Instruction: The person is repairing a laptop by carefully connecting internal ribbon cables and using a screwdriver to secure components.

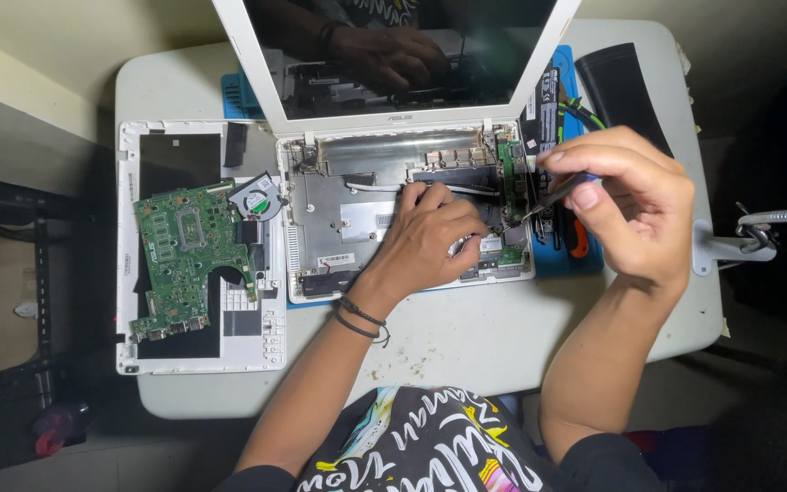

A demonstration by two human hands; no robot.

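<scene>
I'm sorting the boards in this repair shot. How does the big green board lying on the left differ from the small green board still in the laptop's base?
The large green board lies loose on the white cover panel; the small green board sits mounted in the open laptop base. The large one is broad and irregular, the small one a narrow strip. The right hand works a tool beside the small one.

table: white (466, 346), rounded corners, scuffed top
wall: pale (20, 82), upper left
rack: dark metal (38, 273), left of table
floor: dim, grey (11, 456)
lamp arm: flexible, metal (781, 219), clamped at table's right edge
light: bright on table, surroundings dark
</scene>
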